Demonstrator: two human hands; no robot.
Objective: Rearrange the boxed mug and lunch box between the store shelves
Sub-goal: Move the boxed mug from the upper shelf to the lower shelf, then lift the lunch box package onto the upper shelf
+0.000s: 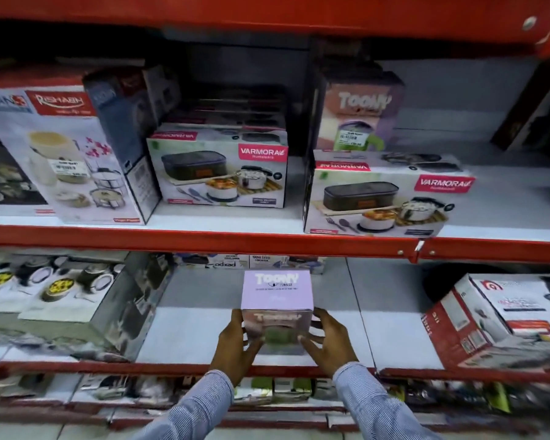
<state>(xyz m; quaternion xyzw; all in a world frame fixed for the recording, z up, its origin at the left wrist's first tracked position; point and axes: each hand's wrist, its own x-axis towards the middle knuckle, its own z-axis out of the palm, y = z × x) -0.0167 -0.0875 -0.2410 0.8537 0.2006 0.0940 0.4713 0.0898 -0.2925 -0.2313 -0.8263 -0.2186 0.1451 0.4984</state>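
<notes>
A lilac boxed mug (277, 293) marked Toony stands on the lower shelf (200, 331), near its front edge. My left hand (235, 341) grips its left side and my right hand (326, 338) grips its right side. On the upper shelf (204, 241) sit two Varmora lunch boxes: one in the middle (218, 169) and a longer one to the right (381, 193). A second Toony boxed mug (358, 112) stands behind the right lunch box.
A large Rishabh box (67, 154) leans at the upper left. Cookware boxes (61, 300) fill the lower left, and a red and white box (502, 315) lies at the lower right. More boxes line the bottom shelf (267, 392).
</notes>
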